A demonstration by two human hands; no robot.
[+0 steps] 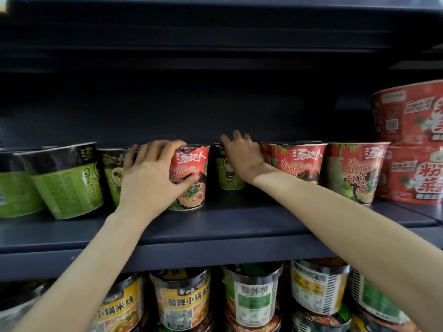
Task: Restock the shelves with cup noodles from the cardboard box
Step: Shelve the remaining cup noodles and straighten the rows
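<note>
Step in hand, as judged: seating a cup on the upper shelf point(215, 238); cardboard box not in view. Left hand point(153, 171) grips a red 汤达人 cup noodle point(191, 178), fingers curled over its rim, thumb pressed on its front wall; cup stands upright on the shelf. Right hand point(242, 154) reaches deeper, fingers bent over the top of a green cup point(229, 176) just behind; whether they clamp it cannot be told. Beyond the right fingertips stand two more red cups point(302, 164), same 汤达人 brand. Left of the left fingers, green 汤达人 cups point(64, 180) lean. Next move likely calls for sliding the red cup rightward into its row. Lower shelf labels read 酸辣粉 point(251, 295) and 酸辣小锅米线.
</note>
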